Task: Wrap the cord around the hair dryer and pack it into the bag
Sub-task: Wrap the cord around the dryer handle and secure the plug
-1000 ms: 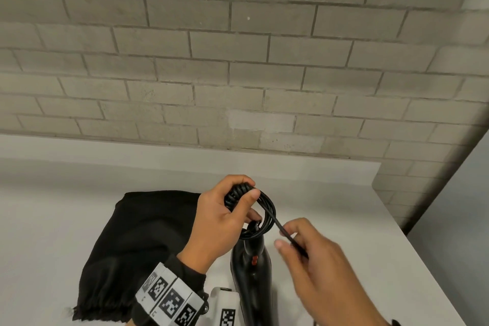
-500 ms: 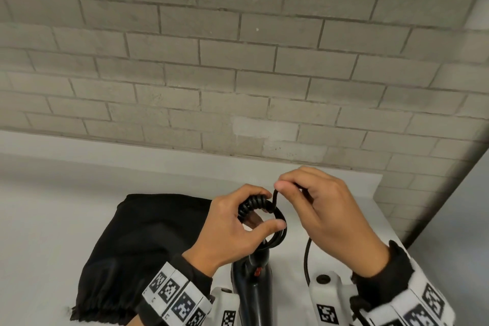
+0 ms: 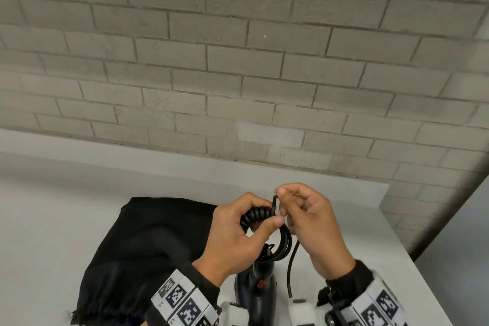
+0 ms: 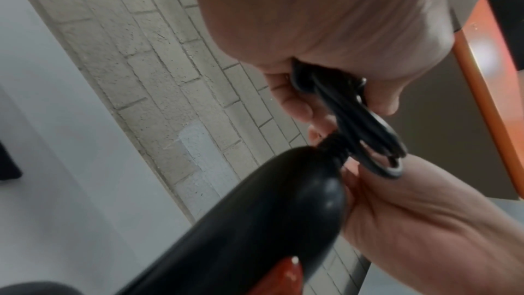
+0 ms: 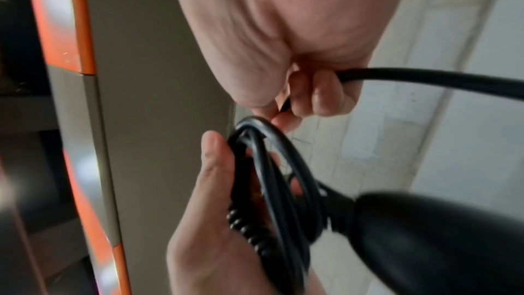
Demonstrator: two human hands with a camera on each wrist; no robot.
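Grey brick wall behind white table (image 3: 79,219). Glossy black hair dryer (image 3: 255,291), handle pointing far, near centre. Left hand (image 3: 238,235) grips coiled cord (image 3: 283,241); right hand (image 3: 312,225) pinches loose cord. Black bag (image 3: 148,254) lies left.

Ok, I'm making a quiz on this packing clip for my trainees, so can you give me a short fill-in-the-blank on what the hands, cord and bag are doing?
1. The left hand grips the coiled loops of the ____ at the end of the hair dryer handle.
2. The right hand ____ the loose cord at its fingertips.
3. The bag lies on the table to the ____ of the hair dryer.
4. The switch on the handle is ____.

Missing words: cord; pinches; left; red
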